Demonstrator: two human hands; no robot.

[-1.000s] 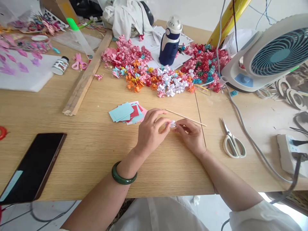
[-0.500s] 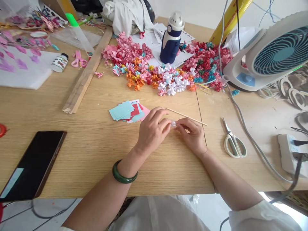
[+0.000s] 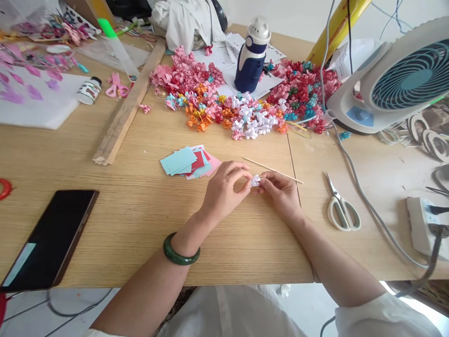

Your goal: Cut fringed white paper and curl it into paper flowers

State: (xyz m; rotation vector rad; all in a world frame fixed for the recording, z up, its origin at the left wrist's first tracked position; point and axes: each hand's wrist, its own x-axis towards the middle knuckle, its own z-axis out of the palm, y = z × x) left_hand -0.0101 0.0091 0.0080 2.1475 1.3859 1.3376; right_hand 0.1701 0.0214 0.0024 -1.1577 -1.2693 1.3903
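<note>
A small white paper flower with curled petals is pinched between my two hands above the table. My left hand, with a green bangle on its wrist, touches the flower's left side with thumb and forefinger. From the right, my right hand grips it between thumb and fingers. A thin wooden stick lies just behind my hands. Left of them is a loose stack of light blue, red and pink paper pieces. White-handled scissors lie to the right.
Heaped paper flowers spread across the back around a dark blue bottle. A wooden bar and a phone lie left. At the right are a fan, a grey cable and a power strip.
The white paper piece between my fingers now shows its curled petals more openly. My left fingers have shifted slightly and the right hand has turned a little. The surrounding things stay put.
</note>
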